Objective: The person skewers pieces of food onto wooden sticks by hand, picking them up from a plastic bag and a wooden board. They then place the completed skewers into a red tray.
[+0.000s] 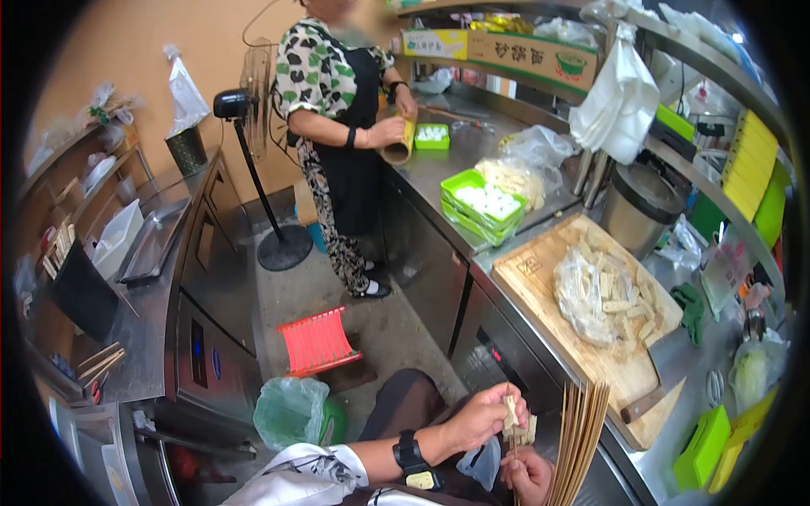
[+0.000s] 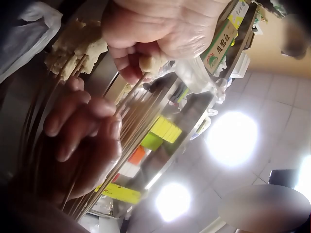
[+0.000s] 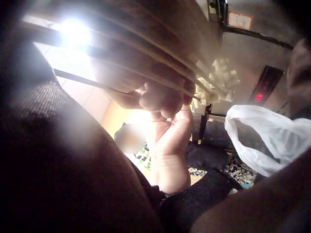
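Note:
My left hand (image 1: 488,418) pinches a pale folded piece of food (image 2: 151,64), which looks like tofu sheet, at the tip of a thin bamboo skewer (image 2: 130,92). Just below it, my right hand (image 1: 528,474) grips that skewer with curled fingers. More pale folded pieces (image 2: 77,46) sit on the ends of other skewers beside the right hand; in the right wrist view this cluster (image 3: 218,83) shows past the fingers. A bundle of bare bamboo skewers (image 1: 580,438) rises alongside the right hand, its lower end hidden.
To the right, a wooden board (image 1: 540,253) bears a bag with loose pale strips (image 1: 620,304) and a cleaver (image 1: 662,371). A white plastic bag (image 3: 267,136) hangs near my hands. A green bin (image 1: 333,422) and red stool (image 1: 319,341) stand on the floor. Another person (image 1: 346,135) works at the counter.

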Available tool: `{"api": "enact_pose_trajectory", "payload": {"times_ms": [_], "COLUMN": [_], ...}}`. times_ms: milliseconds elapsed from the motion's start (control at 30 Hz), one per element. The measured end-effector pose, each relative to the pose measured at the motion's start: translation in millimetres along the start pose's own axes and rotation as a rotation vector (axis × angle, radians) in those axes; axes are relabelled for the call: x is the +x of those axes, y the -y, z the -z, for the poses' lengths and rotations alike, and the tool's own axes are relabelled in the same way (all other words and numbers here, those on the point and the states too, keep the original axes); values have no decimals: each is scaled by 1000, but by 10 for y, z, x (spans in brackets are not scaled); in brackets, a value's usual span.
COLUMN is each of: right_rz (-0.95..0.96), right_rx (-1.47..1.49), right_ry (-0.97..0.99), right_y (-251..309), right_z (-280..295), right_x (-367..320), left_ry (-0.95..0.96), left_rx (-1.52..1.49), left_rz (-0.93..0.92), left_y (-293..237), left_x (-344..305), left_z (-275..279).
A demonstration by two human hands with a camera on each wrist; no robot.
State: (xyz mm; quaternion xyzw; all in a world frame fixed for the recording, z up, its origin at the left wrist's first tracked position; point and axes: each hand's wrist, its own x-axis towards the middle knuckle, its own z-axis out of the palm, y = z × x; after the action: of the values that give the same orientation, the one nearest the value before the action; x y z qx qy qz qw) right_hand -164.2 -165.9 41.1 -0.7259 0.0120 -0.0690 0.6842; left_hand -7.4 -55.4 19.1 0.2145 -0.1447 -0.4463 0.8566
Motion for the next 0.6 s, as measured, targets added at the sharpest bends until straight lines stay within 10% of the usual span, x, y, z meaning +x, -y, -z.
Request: {"api": "enact_pose_trajectory", "payload": {"times_ms": [600], "right_rz": [-93], "right_rx": [96], "right_ry": [34], "right_y": [-12], "right_z": [-102], "right_x": [-24], "left_ry": [19], "left_rx": [-22], "left_rz": [-9], "left_y": [29], "left_x": [-174], "left_z": [156]}}
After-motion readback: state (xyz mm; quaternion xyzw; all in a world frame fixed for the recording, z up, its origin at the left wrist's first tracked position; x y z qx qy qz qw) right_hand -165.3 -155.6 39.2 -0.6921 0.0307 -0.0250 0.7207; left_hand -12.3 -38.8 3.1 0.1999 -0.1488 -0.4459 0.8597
